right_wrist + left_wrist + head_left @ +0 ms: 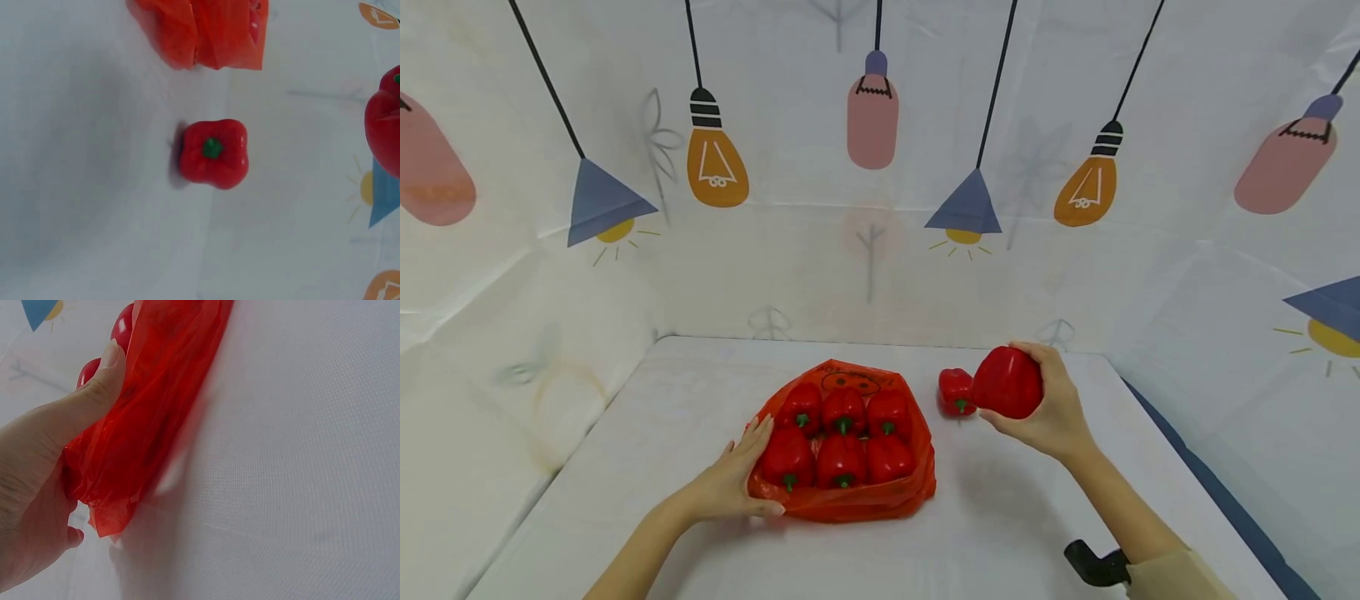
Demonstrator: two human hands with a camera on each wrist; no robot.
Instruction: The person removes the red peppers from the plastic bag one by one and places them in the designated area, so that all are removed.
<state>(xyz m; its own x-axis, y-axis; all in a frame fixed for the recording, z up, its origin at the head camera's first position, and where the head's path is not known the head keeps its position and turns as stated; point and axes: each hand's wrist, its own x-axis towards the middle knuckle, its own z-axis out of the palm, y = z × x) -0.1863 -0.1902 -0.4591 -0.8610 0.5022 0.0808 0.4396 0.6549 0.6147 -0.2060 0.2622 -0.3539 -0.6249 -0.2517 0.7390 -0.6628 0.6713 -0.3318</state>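
Note:
A red plastic bag (880, 504) lies on the table with its mouth open, several red bell peppers (842, 461) in two rows inside it. My left hand (737, 475) holds the bag's left side, thumb along the front and fingers round the side; the left wrist view shows the thumb (94, 394) against the red plastic. Raised above the table to the right of the bag, my right hand (1052, 417) grips a large red bell pepper (1009, 383). Behind it another red bell pepper (955, 392) rests on the table, its green stem facing me.
The white table (715, 367) meets a pale wall covering (805, 275) printed with lamps and bulbs at the back and sides. A black curved object (1097, 565) sits by the right sleeve (1180, 577). A dark blue strip (1210, 492) runs along the table's right edge.

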